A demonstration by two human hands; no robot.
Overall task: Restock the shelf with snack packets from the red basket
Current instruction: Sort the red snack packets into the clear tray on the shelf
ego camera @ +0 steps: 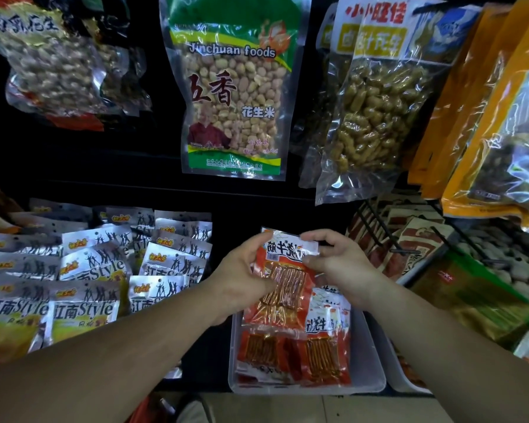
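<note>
Both my hands hold one red snack packet (284, 276) with a white top and brown sticks showing through its window. My left hand (242, 279) grips its left side, thumb on the front. My right hand (336, 257) pinches its white top edge from the right. The packet hovers over the far end of a clear plastic bin (370, 370) on the shelf, where more of the same red packets (300, 352) lie flat. A bit of red (144, 410) shows at the bottom edge; I cannot tell if it is the basket.
Silver and yellow packets (83, 285) stand in rows on the shelf to the left. Bags of peanuts (232, 96) hang above, with orange bags (486, 123) at the right. A black wire divider (385, 233) and brown packets (409, 248) sit right of the bin.
</note>
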